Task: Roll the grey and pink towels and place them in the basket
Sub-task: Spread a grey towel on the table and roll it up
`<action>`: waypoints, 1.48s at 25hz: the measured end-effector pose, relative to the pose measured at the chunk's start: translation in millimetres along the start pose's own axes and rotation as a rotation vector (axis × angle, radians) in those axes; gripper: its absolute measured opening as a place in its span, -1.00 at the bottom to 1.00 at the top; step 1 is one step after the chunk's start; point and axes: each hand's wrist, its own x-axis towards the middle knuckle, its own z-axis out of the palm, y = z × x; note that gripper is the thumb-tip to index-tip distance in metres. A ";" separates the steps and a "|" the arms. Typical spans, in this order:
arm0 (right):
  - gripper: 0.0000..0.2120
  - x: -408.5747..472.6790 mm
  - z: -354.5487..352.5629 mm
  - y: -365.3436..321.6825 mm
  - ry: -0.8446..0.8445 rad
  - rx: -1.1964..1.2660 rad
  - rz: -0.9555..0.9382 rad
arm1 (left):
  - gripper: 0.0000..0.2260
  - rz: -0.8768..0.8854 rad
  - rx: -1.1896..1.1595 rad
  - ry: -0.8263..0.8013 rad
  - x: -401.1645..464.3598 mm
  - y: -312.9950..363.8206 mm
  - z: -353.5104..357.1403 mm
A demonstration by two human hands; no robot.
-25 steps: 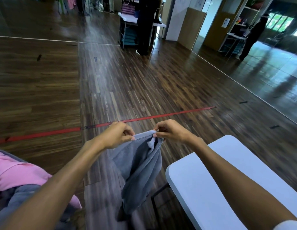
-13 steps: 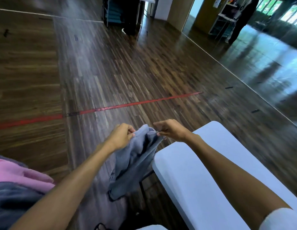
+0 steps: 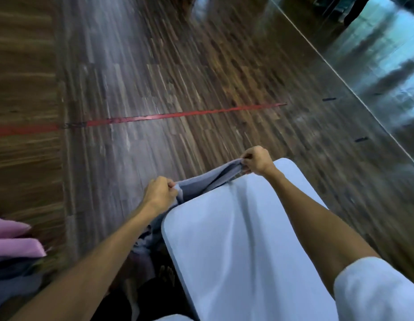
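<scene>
A grey towel (image 3: 202,180) is stretched by its top edge between my two hands, just beyond the far end of the white table (image 3: 236,239). My left hand (image 3: 159,193) pinches one corner near the table's left corner. My right hand (image 3: 256,159) pinches the other corner over the table's far edge. The rest of the towel hangs down behind the table's left side and is mostly hidden. Pink towels (image 3: 15,239) lie in a pile at the left edge, on top of grey cloth (image 3: 14,283). No basket is in view.
Dark wooden floor (image 3: 155,77) with a red tape line (image 3: 178,115) runs beyond the table. A mirror wall (image 3: 374,54) stands at the right. The picture is motion-blurred.
My hands have moved apart and spread the grey towel's top edge wide. The view has tilted down and toward the table, which now fills the lower middle.
</scene>
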 end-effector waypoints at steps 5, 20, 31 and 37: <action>-0.87 71.1 -30.5 82.7 0.141 -0.049 0.053 | -0.72 -0.087 0.048 0.001 34.2 -5.7 48.6; -0.81 84.2 -29.7 263.4 0.365 0.038 0.252 | -0.86 0.030 0.375 0.321 -50.1 -26.9 104.7; -0.80 -17.8 -23.4 322.0 0.409 0.061 0.244 | -0.88 0.056 0.375 0.362 -127.0 -42.7 148.9; -0.80 -103.2 -10.4 384.0 0.471 0.136 0.301 | -0.89 0.126 0.330 0.407 -195.6 -44.5 194.0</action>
